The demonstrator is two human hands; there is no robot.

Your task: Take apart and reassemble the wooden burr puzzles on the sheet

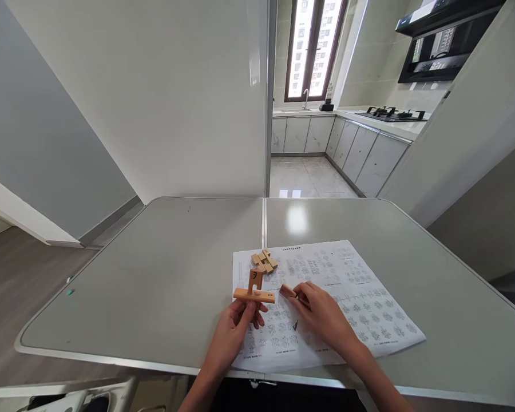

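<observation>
My left hand [236,326] is closed on two crossed wooden puzzle pieces [242,294], pinched between thumb and fingers. One piece stands upright with a dark number on it, and the other lies across it, also marked. To the right, my right hand [324,315] grips a separate wooden puzzle piece [287,290]; its far end sticks out past the fingertips, while the rest is covered by the hand. The two hands are apart. Under both lies a printed sheet [326,269] with rows of small diagrams. Just beyond the left hand's pieces sits a lighter interlocked wooden puzzle [264,261].
The sheet rests on a grey folding table [154,286] with a metal rim and a centre seam. A small green bit [70,292] lies near its left edge. Beyond the table are a white wall [175,103] and a kitchen with a gas stove [390,114].
</observation>
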